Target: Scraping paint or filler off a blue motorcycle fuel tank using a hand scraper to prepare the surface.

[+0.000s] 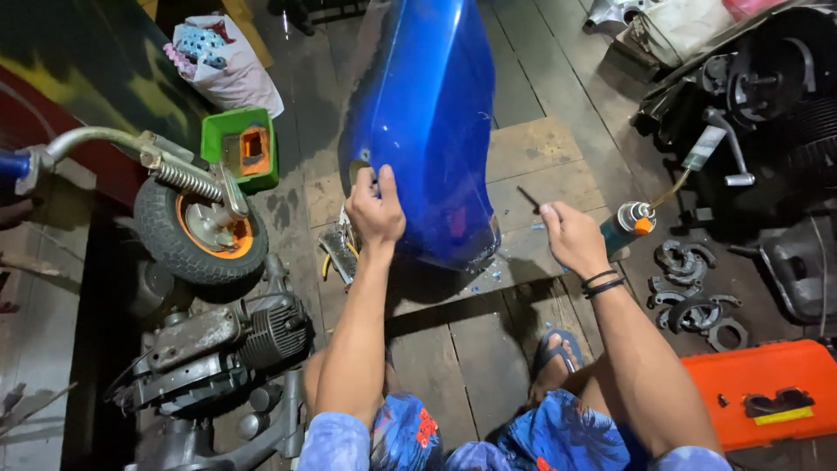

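At frame centre the left hand (375, 209) has its grip closed over the left edge of the blue scooter panel (427, 113), whose long axis runs from the top of the frame down to the wooden floor (540, 148). Right of the panel's lower end, the right hand (571, 237) seems to pinch something thin, hard to make out, close beside the panel. A spray can (626, 223) stands just beyond.

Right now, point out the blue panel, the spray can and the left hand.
blue panel (427, 113), head view, middle of its glossy face
spray can (626, 222), head view, teal body
left hand (375, 209), head view, back of hand
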